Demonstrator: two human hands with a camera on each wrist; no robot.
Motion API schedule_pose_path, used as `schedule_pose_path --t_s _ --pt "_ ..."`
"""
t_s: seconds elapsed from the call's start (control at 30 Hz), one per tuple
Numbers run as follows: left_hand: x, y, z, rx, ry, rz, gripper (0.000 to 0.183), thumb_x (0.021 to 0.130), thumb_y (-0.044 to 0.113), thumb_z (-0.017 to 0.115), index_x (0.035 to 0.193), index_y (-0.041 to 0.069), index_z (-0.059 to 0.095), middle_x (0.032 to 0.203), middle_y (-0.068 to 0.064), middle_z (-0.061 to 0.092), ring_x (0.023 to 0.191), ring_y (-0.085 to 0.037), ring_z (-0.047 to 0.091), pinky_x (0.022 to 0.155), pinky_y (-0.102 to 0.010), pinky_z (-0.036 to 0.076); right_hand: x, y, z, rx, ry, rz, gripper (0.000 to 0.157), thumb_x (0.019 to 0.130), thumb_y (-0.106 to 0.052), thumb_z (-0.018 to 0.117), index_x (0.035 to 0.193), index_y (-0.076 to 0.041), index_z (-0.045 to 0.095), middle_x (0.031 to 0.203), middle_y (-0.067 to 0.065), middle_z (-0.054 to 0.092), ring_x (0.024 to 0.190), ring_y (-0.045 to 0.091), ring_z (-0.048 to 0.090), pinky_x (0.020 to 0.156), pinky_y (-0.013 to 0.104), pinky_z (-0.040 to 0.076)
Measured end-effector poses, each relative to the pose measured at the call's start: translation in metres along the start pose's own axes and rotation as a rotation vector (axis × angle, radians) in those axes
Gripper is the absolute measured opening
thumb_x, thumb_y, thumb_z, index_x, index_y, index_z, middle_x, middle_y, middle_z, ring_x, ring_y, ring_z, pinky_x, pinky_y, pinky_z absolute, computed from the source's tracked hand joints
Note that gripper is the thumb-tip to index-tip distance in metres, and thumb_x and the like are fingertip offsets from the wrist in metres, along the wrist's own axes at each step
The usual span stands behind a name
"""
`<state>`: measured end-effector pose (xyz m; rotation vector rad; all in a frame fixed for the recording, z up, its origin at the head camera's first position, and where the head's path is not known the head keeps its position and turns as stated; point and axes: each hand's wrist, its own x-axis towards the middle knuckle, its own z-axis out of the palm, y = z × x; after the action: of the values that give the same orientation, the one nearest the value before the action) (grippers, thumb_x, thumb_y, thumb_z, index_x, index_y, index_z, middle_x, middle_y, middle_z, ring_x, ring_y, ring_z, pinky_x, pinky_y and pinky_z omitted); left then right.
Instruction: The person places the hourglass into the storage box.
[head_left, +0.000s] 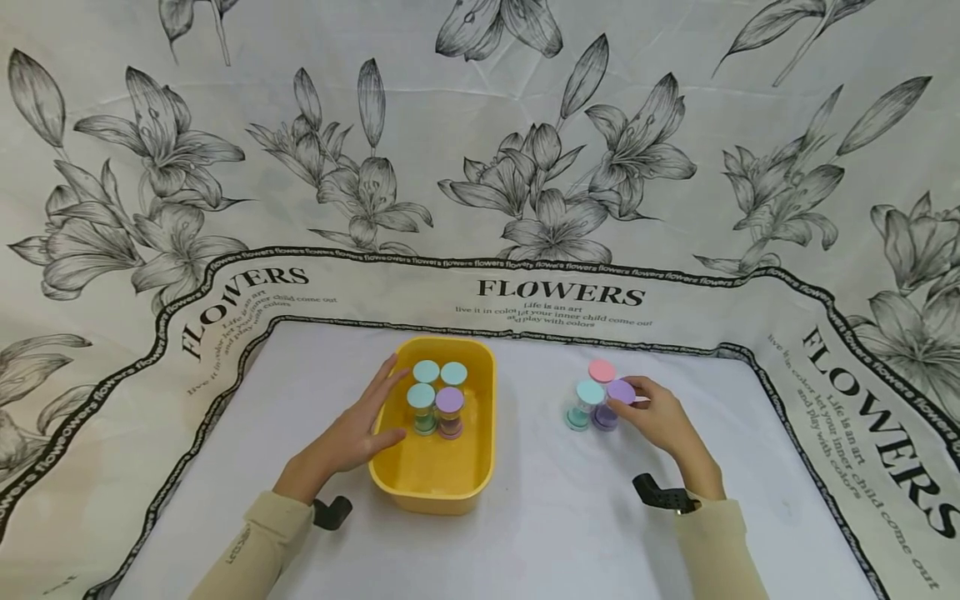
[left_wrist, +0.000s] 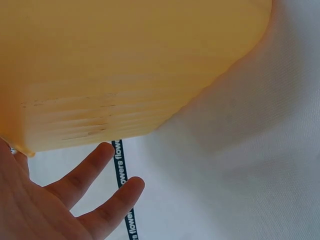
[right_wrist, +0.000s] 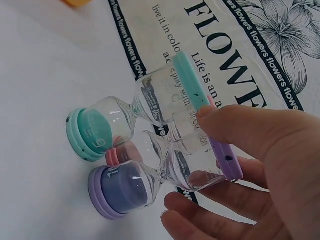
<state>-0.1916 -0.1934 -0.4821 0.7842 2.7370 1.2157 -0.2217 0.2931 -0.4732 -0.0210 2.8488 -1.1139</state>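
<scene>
My right hand [head_left: 660, 417] holds a purple sand timer [right_wrist: 125, 190] by its upper end, thumb at the cap and fingers behind the glass. Close beside it stand a teal sand timer [right_wrist: 90, 134] and a pink one [head_left: 602, 370], mostly hidden in the right wrist view. At the left side of a yellow tub [head_left: 431, 483], my left hand [head_left: 345, 437] has its fingers spread and its thumb over the rim. Inside the tub are several sand timers with light blue caps [head_left: 426, 372] and one purple-capped timer [head_left: 450, 402].
A white cloth [head_left: 532, 533] with a black lettered border [head_left: 525, 336] covers the table. Behind it rises a flower-printed fabric [head_left: 405, 125]. Black wrist mounts [head_left: 663, 493] sit at both cuffs.
</scene>
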Motion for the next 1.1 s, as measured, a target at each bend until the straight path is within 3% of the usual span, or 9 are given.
schedule_pose_path --t_s 0.17,0.43,0.63,1.1 --pt "-0.001 0.001 0.000 -0.003 -0.004 -0.011 0.083 0.095 0.042 0.065 0.164 0.016 0.025 0.175 -0.005 -0.001 0.157 -0.043 0.019 0.111 -0.075 0.035 -0.006 -0.002 -0.002 -0.014 0.001 -0.019 0.063 0.095 -0.035 0.074 0.140 0.004 0.054 0.135 0.028 0.063 0.113 0.040 0.068 0.086 0.043 0.061" --pt "-0.001 0.001 0.001 0.006 -0.002 -0.021 0.083 0.094 0.041 0.064 0.164 0.017 0.026 0.176 -0.004 -0.001 0.157 -0.043 0.021 0.110 -0.075 0.036 -0.018 -0.017 -0.013 -0.050 -0.046 -0.046 0.064 0.093 -0.038 0.076 0.139 0.003 0.056 0.132 0.026 0.064 0.114 0.039 0.068 0.086 0.047 0.062" --pt "-0.001 0.001 0.002 0.003 -0.001 -0.019 0.083 0.094 0.041 0.064 0.164 0.018 0.026 0.176 -0.004 0.000 0.157 -0.043 0.020 0.111 -0.075 0.035 -0.028 -0.035 -0.020 -0.088 -0.073 -0.052 0.063 0.092 -0.037 0.077 0.138 0.002 0.057 0.127 0.023 0.067 0.112 0.037 0.069 0.082 0.044 0.062" --pt "0.001 0.003 0.001 0.016 0.000 -0.012 0.082 0.095 0.044 0.064 0.163 0.016 0.027 0.175 -0.004 0.000 0.157 -0.043 0.021 0.112 -0.074 0.035 -0.047 -0.083 -0.032 -0.056 -0.088 -0.227 0.057 0.089 -0.033 0.081 0.133 -0.002 0.062 0.118 0.016 0.072 0.103 0.030 0.072 0.083 0.042 0.062"
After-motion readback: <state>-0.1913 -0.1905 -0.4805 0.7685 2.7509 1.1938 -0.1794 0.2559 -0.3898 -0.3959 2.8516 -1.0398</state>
